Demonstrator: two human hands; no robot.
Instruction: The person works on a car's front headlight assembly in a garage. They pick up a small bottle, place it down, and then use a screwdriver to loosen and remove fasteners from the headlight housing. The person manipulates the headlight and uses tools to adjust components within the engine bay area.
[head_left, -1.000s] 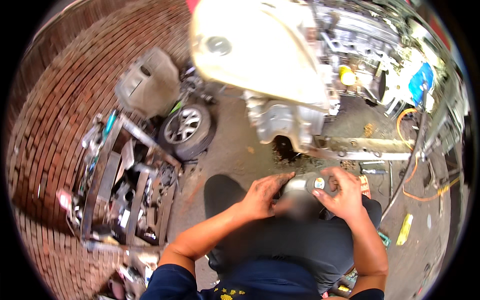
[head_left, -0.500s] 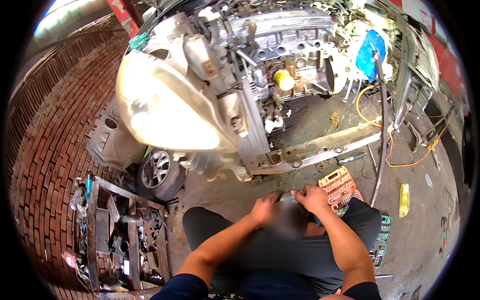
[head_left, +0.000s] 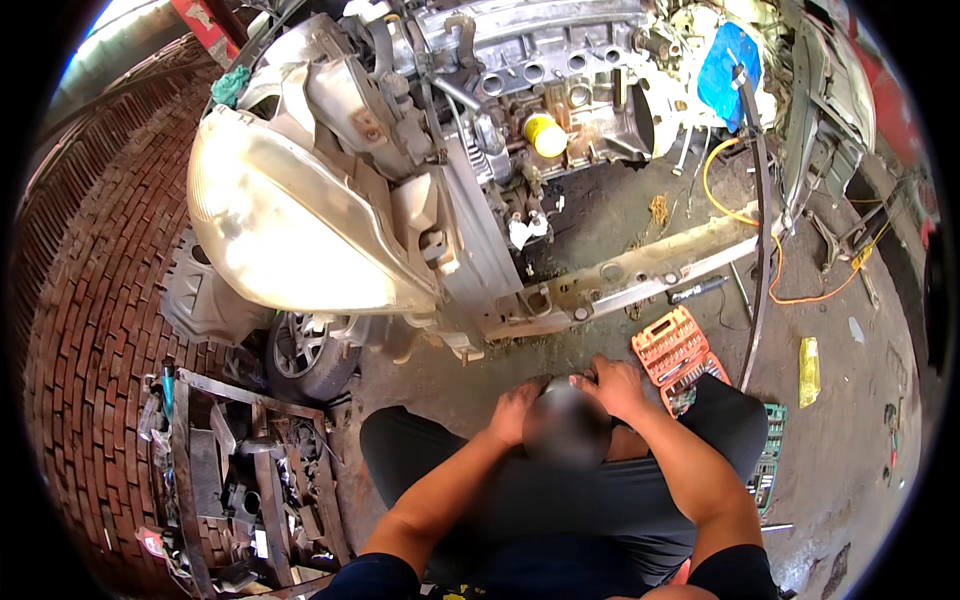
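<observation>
both hands [head_left: 568, 398] hold a blurred round part [head_left: 566, 425] (over the lap).

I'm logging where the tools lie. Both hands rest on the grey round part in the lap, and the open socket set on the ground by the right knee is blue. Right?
Not quite: the head view shows the socket set is orange, not blue. It does lie open by the right knee, and the left hand and right hand do rest on the grey round part.
</observation>
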